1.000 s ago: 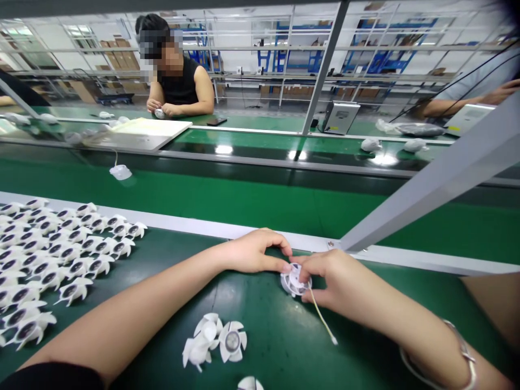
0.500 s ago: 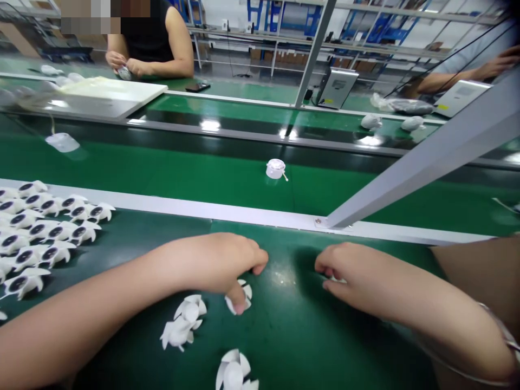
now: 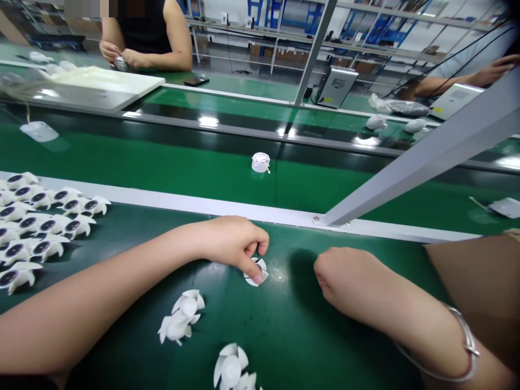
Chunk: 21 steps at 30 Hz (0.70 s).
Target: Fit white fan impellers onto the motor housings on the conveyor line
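Note:
My left hand [image 3: 238, 241] is over the middle of the green table, its thumb on a small white fan wheel [image 3: 264, 273] and its fingers curled. My right hand [image 3: 349, 276] is closed to the right, its fingers bent under and out of sight, so whatever it holds is hidden. Nearer to me, two white fan wheels [image 3: 189, 307] lie against each other below my left wrist. More of these wheels [image 3: 231, 370] lie at the bottom edge, partly cut off.
Rows of white fan wheels with dark centres [image 3: 49, 225] cover the table's left side. Beyond a white rail [image 3: 182, 199], a green belt [image 3: 182, 165] carries a round white part [image 3: 260, 162]. A slanted metal post [image 3: 390, 168] rises at right, near a cardboard box [image 3: 475, 276]. Co-workers sit opposite.
My left hand and the fan wheel at its thumb have shifted right and away from me. My right hand has turned, hiding a white bit seen earlier. The belt's parts have moved left.

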{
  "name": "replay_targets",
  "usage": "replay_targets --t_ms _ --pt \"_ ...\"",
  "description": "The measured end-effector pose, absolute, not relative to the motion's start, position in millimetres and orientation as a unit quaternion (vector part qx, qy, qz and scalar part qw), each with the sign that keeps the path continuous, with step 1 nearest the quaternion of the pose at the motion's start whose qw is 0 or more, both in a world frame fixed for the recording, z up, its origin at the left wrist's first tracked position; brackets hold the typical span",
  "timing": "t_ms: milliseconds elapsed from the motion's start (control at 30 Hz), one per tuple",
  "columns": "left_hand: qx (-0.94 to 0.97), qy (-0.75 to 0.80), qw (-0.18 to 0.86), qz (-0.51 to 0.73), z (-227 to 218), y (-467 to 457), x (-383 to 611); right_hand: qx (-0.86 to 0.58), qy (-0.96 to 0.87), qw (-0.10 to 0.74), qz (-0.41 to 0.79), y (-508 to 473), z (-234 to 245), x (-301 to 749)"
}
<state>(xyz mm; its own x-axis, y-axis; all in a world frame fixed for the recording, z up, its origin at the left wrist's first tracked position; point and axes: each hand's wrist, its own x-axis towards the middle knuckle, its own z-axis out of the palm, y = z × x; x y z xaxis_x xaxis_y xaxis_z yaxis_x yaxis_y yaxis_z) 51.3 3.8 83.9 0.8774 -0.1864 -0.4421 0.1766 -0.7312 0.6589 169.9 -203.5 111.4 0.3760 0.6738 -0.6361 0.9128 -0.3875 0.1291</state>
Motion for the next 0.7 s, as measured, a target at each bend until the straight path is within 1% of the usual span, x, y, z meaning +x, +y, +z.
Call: replay_targets --t_ms 133,333,533,700 --pt "0.895 -0.005 0.375 -0.241 81 6 52 0.797 0.49 0.27 -0.228 -192 116 153" --pt "0.895 -0.006 0.38 -0.232 81 5 51 0.812 0.489 0.254 -0.191 -195 106 143" --pt "0.901 -0.002 0.397 -0.173 76 4 53 0.816 0.474 0.251 -0.214 -192 106 143" --pt "0.891 -0.046 0.426 -0.152 73 7 53 0.816 0.486 0.248 -0.188 -194 104 159"
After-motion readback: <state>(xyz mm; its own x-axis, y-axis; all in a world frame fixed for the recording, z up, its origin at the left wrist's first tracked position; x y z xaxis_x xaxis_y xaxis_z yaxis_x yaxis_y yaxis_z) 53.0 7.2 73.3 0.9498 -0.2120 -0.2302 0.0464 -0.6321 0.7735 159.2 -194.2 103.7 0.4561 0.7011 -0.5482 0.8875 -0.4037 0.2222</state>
